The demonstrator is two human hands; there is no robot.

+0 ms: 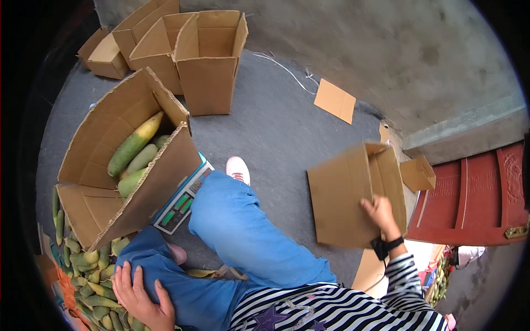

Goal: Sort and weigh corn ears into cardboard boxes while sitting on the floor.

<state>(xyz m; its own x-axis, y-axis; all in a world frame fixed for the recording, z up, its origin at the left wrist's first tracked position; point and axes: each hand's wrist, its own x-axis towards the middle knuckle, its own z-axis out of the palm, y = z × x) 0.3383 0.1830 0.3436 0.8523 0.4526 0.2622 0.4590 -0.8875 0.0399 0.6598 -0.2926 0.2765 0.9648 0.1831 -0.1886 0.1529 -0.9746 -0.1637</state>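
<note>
My right hand (379, 213) grips the near wall of a tall cardboard box (341, 202), slightly blurred, on my right. The box's opening faces right, and what lies inside is hidden. On my jeans-clad leg rests my left hand (140, 291), fingers apart and holding nothing. An open cardboard box (161, 182) stands at the left on a digital scale (182, 207) with lit green displays. Several long green radishes (134, 145) with yellowish ends lie inside it. A heap of similar radishes (93, 285) lies beside my left hand.
Several open cardboard boxes (207, 82) stand against the concrete wall (372, 49). A flat cardboard piece (335, 101) and white strapping (285, 70) lie on the grey floor. At right are a small carton (418, 173) and a red panelled door (468, 198).
</note>
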